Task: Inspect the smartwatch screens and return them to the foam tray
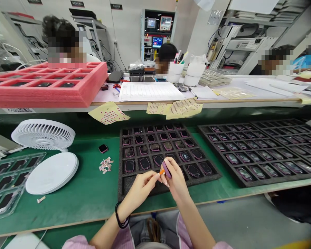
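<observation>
My right hand [175,183] pinches a small purple-edged device case [166,169], likely a smartwatch body, upright between thumb and fingers. My left hand [139,192] holds a small orange piece [162,172] between its fingertips, and that piece touches or nearly touches the case. Both hands are over the lower edge of a black foam tray [123,181], which holds several pink-rimmed dark cases in rows. One loose case [103,148] lies on the green mat to the left of the tray, near a small heap of paper strips [105,165].
A second black foam tray [256,152] of cases lies to the right on the green bench mat [90,193]. At left are a white fan [43,135], a white disc [52,173] and a clear plastic tray [7,183]. Beyond, a shelf holds a pink foam tray [49,88] and papers; co-workers sit further back.
</observation>
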{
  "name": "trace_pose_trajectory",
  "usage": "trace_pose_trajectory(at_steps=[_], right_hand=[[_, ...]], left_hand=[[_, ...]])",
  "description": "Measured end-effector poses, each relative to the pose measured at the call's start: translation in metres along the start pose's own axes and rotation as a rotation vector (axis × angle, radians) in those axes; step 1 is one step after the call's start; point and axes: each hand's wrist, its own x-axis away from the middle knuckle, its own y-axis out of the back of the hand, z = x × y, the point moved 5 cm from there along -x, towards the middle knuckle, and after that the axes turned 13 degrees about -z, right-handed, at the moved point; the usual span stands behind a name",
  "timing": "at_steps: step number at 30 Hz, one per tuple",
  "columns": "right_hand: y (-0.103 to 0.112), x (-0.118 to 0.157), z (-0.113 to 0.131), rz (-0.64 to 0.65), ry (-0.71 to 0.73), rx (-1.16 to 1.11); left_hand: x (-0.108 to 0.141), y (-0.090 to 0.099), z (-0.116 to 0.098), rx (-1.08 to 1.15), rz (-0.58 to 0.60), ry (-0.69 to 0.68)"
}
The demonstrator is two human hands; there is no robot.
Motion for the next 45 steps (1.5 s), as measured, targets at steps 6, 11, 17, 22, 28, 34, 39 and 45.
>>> trace_pose_trajectory(at_steps=[6, 11, 17, 22, 28, 34, 39, 45], right_hand=[[0.0, 0.0, -0.001, 0.005, 0.003, 0.005], [0.001, -0.001, 0.0, -0.007, 0.029, 0.043], [0.0, -0.002, -0.007, -0.014, -0.062, -0.041], [0.0, -0.002, -0.009, -0.032, -0.06, -0.062], [0.004, -0.002, -0.007, -0.029, 0.018, 0.032], [0.004, -0.002, -0.008, 0.005, 0.024, 0.037], [-0.003, -0.002, -0.023, 0.047, -0.276, -0.186], [-0.001, -0.005, -0.03, 0.006, -0.312, -0.242]], left_hand=[[0.0, 0.0, -0.003, -0.002, -0.013, 0.0], [-0.001, 0.0, 0.0, -0.006, 0.008, -0.003], [-0.001, -0.002, 0.001, 0.07, 0.033, 0.016], [0.0, -0.003, 0.001, 0.072, 0.044, 0.005], [0.0, 0.001, 0.005, 0.026, 0.03, 0.003], [-0.001, -0.001, 0.001, 0.049, 0.03, 0.026], [-0.001, -0.007, -0.005, 0.17, 0.028, 0.033], [-0.004, -0.007, 0.005, 0.185, 0.006, 0.058]])
